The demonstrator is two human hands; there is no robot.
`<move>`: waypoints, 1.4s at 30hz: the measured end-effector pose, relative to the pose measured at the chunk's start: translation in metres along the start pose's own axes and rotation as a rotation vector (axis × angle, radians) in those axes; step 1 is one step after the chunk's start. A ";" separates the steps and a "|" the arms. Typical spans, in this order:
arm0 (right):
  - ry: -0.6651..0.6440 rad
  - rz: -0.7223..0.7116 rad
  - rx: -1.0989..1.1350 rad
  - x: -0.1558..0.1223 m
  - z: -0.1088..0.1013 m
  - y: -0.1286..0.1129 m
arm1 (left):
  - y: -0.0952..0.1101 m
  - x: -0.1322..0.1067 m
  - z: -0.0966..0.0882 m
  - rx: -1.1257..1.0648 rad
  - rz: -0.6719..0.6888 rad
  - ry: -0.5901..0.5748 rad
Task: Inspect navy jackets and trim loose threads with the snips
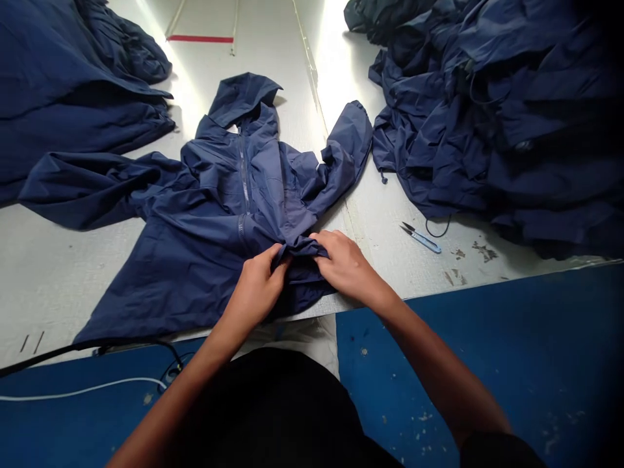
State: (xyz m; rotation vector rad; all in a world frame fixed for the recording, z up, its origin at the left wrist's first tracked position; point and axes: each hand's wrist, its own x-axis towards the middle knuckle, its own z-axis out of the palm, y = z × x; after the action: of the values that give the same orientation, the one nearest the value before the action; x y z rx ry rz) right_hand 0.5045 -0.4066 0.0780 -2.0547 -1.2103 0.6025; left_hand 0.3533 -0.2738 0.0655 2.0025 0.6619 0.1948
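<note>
A navy hooded jacket lies spread face up on the white table, hood pointing away from me, zipper running down its middle. My left hand and my right hand both pinch a bunched fold of the jacket's lower hem close to the table's near edge. The fingers of each hand are closed on the fabric, the two hands almost touching. One sleeve stretches out to the left, the other bends up to the right.
Small blue-handled thread snips lie on the table to the right of my hands. A big heap of navy garments fills the right side, another pile the far left. Black and white cables run across the blue floor below the table edge.
</note>
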 end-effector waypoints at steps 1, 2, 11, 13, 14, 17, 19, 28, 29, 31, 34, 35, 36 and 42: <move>-0.009 0.011 0.178 0.000 0.001 0.003 | -0.001 0.001 -0.001 -0.127 -0.030 -0.010; -0.014 0.034 0.364 0.001 0.002 0.005 | -0.002 0.001 -0.002 -0.282 -0.074 -0.017; -0.125 0.454 1.443 -0.001 0.026 0.012 | 0.003 -0.011 -0.005 -1.250 -0.388 -0.244; -0.163 0.486 1.482 -0.003 0.028 0.014 | 0.004 -0.014 -0.006 -1.311 -0.445 -0.241; -0.187 0.494 1.495 -0.005 0.029 0.014 | 0.004 -0.015 -0.006 -1.326 -0.478 -0.229; -0.272 0.507 1.517 -0.013 0.030 0.014 | 0.001 -0.016 -0.009 -1.313 -0.588 -0.180; -0.314 0.515 1.517 -0.018 0.029 0.014 | 0.000 -0.015 -0.009 -1.274 -0.655 -0.153; -0.398 0.376 1.205 -0.034 0.013 0.005 | 0.014 -0.013 0.000 -1.187 -0.630 -0.107; -0.363 0.355 1.115 -0.035 0.013 0.003 | 0.015 -0.014 0.001 -1.172 -0.590 -0.136; -0.231 0.342 0.946 -0.036 0.017 0.001 | 0.015 -0.017 0.001 -1.134 -0.489 -0.206; -0.069 0.335 0.935 -0.035 0.023 0.002 | 0.013 -0.019 0.004 -1.028 -0.370 -0.209; -0.061 0.339 1.006 -0.034 0.024 0.004 | 0.011 -0.020 0.005 -0.983 -0.347 -0.177; -0.068 0.350 1.091 -0.034 0.024 0.005 | 0.010 -0.021 0.005 -0.938 -0.326 -0.140; -0.135 0.460 1.428 -0.034 0.030 0.015 | 0.003 -0.021 0.001 -0.981 -0.392 -0.192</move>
State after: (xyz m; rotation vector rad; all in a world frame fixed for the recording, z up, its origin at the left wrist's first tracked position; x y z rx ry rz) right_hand 0.4772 -0.4320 0.0489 -0.9890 -0.1008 1.3195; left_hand 0.3371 -0.2870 0.0704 0.9196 0.6449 0.0621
